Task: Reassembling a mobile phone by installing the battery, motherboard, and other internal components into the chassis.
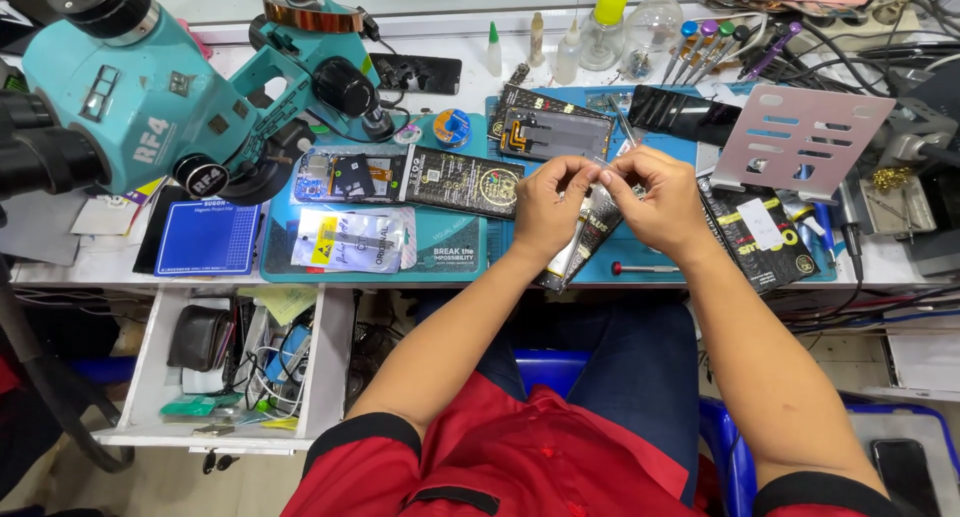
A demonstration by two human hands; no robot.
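Observation:
My left hand (pixel 548 205) and my right hand (pixel 660 199) meet over the blue work mat (pixel 450 262), fingertips pinching the top of a long dark plastic packet (pixel 590 239) that hangs down between them. The packet's lower end reaches the bench's front edge. An opened phone (pixel 345 177) lies on the mat to the left under the microscope, beside a black printed packet (pixel 462 180). A clear sleeve (pixel 355 239) with a part inside lies below the phone. A small red-handled screwdriver (pixel 645 268) rests just under my right hand.
A teal microscope (pixel 150 97) fills the upper left. A grey perforated stand (pixel 800 137) sits at right with cables behind it. Bottles and screwdrivers (pixel 710 42) line the back. An open white drawer (pixel 230 362) with tools hangs at lower left. Another black packet (pixel 765 237) lies right.

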